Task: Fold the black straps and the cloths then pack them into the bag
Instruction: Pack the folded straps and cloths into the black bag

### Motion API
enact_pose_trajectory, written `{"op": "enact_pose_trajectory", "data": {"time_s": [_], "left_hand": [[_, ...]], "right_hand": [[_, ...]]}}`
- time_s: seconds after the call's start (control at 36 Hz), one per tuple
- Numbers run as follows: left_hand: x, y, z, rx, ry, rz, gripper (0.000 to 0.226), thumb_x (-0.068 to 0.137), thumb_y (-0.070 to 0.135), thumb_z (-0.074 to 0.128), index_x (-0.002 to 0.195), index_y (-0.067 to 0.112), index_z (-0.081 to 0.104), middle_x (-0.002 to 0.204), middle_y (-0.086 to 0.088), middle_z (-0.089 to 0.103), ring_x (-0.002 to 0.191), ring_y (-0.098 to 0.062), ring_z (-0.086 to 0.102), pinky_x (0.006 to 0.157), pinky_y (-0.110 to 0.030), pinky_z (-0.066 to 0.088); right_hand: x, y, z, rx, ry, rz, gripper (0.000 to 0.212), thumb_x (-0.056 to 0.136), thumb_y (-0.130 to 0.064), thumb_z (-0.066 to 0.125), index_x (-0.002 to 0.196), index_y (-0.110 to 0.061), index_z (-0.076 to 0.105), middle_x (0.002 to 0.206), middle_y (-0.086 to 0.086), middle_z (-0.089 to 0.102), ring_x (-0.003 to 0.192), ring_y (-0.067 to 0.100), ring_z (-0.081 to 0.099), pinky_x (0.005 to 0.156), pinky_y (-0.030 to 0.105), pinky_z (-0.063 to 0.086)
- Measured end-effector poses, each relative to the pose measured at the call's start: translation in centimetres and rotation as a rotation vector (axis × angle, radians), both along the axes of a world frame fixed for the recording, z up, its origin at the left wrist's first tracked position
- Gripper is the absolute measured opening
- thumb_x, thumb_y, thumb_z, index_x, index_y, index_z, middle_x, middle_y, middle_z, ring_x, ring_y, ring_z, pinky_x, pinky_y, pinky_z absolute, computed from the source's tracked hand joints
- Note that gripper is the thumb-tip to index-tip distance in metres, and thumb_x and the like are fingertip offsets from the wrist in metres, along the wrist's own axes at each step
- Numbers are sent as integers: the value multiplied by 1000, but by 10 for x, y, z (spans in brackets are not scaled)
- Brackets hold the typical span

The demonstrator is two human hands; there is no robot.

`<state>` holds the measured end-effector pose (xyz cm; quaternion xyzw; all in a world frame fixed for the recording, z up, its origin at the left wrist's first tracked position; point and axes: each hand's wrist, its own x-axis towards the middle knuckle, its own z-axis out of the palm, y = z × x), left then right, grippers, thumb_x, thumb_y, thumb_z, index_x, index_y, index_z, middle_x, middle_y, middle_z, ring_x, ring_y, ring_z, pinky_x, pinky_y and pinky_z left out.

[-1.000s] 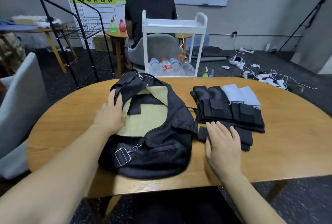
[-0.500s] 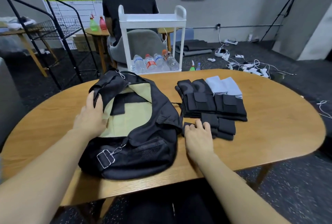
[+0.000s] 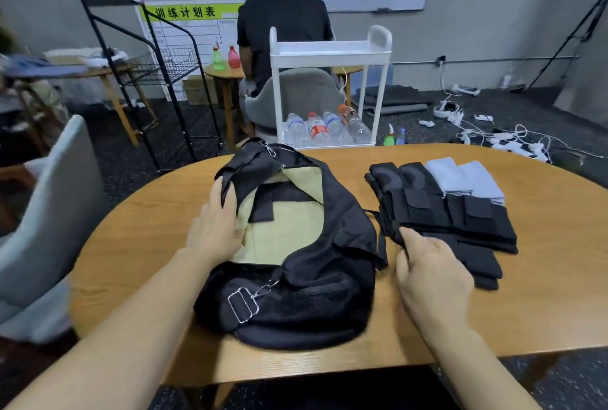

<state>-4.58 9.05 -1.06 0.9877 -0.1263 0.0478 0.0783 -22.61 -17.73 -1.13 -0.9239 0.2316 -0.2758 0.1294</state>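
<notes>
Your right hand (image 3: 431, 274) fingers pinch the folded black straps (image 3: 447, 215) at 3 o'clock; left hand (image 3: 215, 228) fingers grip the bag (image 3: 296, 265) rim, center. Folding looks done; packing barely begun, cloths (image 3: 464, 179) incl.

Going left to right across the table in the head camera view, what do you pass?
Left hand gripping the bag's rim → open black bag → right hand at the strap pile's near corner → folded black straps, the grey cloths behind them.
</notes>
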Motion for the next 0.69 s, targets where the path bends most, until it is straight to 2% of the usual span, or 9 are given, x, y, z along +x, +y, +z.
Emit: {"op": "enact_pose_trajectory", "data": {"time_s": [0.11, 0.19, 0.25, 0.39, 0.44, 0.47, 0.56, 0.64, 0.69], "left_hand": [[2, 4, -2, -38, -16, -19, 80, 96, 29, 54, 155, 14, 3, 160, -4, -16, 129, -34, 39, 93, -44, 45], [3, 7, -3, -63, -31, -44, 81, 95, 30, 55, 155, 12, 4, 161, -4, -15, 130, -34, 39, 94, -44, 46], [4, 8, -3, -69, -35, -65, 81, 95, 31, 55, 155, 12, 4, 160, -4, -16, 130, -34, 39, 96, -44, 45], [5, 12, -3, -74, -52, -109, 83, 96, 35, 54, 155, 14, 0, 159, -3, -20, 137, -31, 33, 101, -41, 43], [6, 14, -4, -87, -52, -114, 84, 95, 35, 55, 156, 15, 0, 159, -1, -21, 138, -30, 32, 102, -39, 42], [6, 14, -4, -93, -51, -117, 85, 95, 34, 56, 155, 15, 0, 159, 0, -21, 138, -30, 31, 102, -39, 42], [7, 16, -5, -106, -50, -135, 87, 94, 33, 58, 155, 16, -2, 157, 3, -24, 140, -29, 29, 104, -38, 41], [8, 16, -6, -123, -53, -152, 88, 94, 34, 58, 155, 15, -2, 157, 3, -25, 142, -29, 26, 107, -39, 39], [9, 16, -7, -136, -52, -157, 89, 94, 33, 59, 155, 14, -2, 157, 3, -24, 142, -29, 25, 108, -40, 39]], "right_hand": [[25, 32, 20, -57, -218, 179, 22, 76, -6, 68, 96, -14, 69, 86, 3, 69, 83, 28, 65, 53, 30, 46], [54, 56, 14, -63, -143, 336, 19, 73, -8, 69, 91, -14, 68, 86, 5, 67, 77, 32, 64, 54, 34, 51], [74, 70, 5, -79, -46, 363, 15, 71, -8, 69, 84, -17, 66, 82, 5, 63, 66, 32, 60, 50, 29, 39], [122, 93, -2, -212, -13, 407, 42, 28, 0, 85, 53, -17, 56, 49, -2, 47, 42, 20, 38, 46, 21, 15], [136, 97, -8, -246, 147, 394, 40, 35, -3, 86, 63, -15, 61, 55, -1, 52, 50, 22, 49, 48, 23, 16], [141, 99, -10, -243, 281, 390, 36, 52, -6, 83, 82, -13, 65, 71, 2, 59, 65, 23, 56, 50, 25, 20], [148, 98, -28, -147, 521, 384, 57, 89, -2, 52, 141, -9, 32, 131, 9, 44, 106, 27, 53, 60, 30, 31], [144, 105, -27, -129, 508, 346, 67, 88, 1, 52, 146, -9, 21, 144, 13, 29, 107, 27, 50, 48, 28, 25], [145, 108, -31, -144, 431, 335, 60, 79, -1, 62, 135, -8, 39, 133, 13, 42, 83, 23, 45, 42, 26, 12]]}}
